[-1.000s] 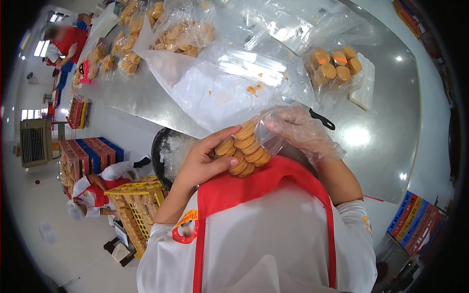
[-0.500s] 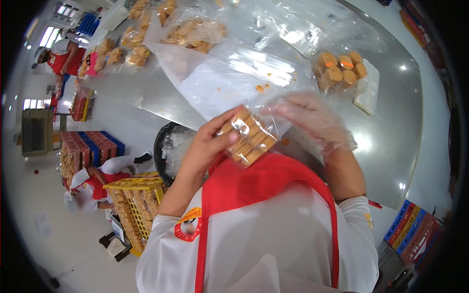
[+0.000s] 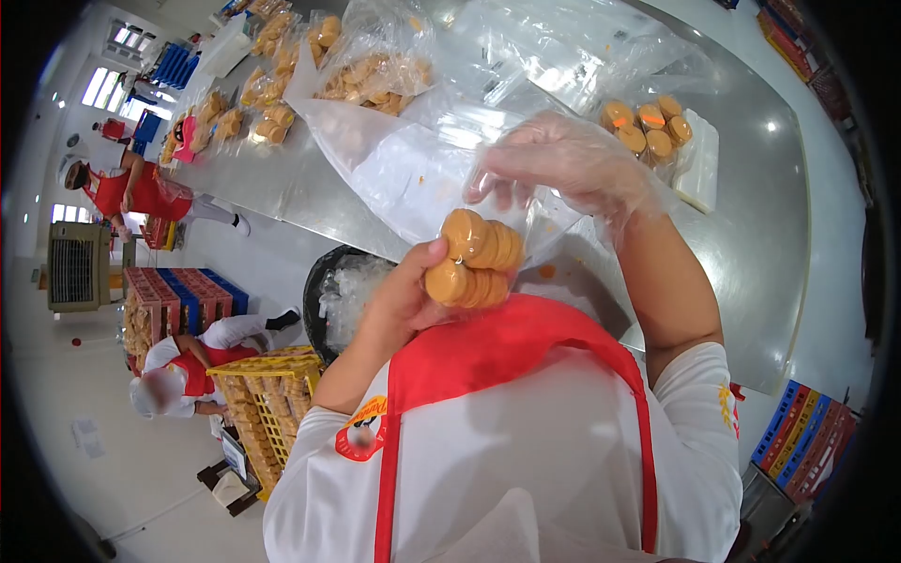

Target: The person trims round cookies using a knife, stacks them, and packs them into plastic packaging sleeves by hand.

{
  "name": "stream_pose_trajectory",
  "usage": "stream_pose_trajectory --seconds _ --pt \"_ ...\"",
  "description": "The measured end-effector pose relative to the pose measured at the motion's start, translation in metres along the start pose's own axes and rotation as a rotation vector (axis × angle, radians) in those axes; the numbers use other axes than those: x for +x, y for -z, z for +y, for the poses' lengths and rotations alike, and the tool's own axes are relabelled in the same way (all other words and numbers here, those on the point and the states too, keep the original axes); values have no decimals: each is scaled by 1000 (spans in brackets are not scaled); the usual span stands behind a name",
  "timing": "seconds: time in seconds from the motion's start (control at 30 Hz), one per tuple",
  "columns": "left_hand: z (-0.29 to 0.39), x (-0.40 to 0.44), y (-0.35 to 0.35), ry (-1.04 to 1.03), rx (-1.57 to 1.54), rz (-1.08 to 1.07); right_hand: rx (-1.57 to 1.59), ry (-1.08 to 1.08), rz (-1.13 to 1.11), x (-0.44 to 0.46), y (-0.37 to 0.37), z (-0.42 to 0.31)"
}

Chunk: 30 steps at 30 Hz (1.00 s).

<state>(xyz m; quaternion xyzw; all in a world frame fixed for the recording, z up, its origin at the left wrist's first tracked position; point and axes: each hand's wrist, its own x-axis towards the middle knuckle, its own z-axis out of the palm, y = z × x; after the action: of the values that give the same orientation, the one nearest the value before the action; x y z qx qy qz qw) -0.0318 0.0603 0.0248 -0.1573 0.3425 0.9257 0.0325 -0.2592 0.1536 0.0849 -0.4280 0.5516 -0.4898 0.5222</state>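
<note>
My bare left hand (image 3: 399, 296) is closed around a clear plastic pack of round tan biscuits (image 3: 474, 258). The biscuits stand in side-by-side stacks, with their round end faces turned up toward the left. Just above the pack is my right hand (image 3: 568, 164), in a loose clear plastic glove, its fingers apart and curving downward. Whether its fingertips touch the loose film of the pack cannot be made out. Behind both hands, a large clear plastic sheet (image 3: 399, 178) with orange crumbs lies on the steel table (image 3: 751, 235).
Several biscuit packs (image 3: 648, 127) sit at the right beside a white stack of bags (image 3: 699, 164). More biscuits (image 3: 375, 83) lie in plastic at the back left. A black bin (image 3: 314, 291) holds crumpled plastic. Two people in red aprons and a yellow crate (image 3: 272, 413) are at left.
The pack has turned in my left hand, from biscuit edges facing up to round ends showing. My gloved right hand has moved left and up, over the pack.
</note>
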Motion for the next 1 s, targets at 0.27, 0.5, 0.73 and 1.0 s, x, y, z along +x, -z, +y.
stream_pose_trajectory --seconds 0.27,0.5,0.73,1.0 --pt "-14 -4 15 47 -106 176 90 -78 -371 2 4 44" --pt "1 14 -1 21 32 376 -9 -199 -397 6 -14 38" --pt "9 17 28 -106 -126 62 29 -90 -153 -6 -7 39" --pt "5 9 14 -503 320 288 328 -107 351 -27 -24 30"
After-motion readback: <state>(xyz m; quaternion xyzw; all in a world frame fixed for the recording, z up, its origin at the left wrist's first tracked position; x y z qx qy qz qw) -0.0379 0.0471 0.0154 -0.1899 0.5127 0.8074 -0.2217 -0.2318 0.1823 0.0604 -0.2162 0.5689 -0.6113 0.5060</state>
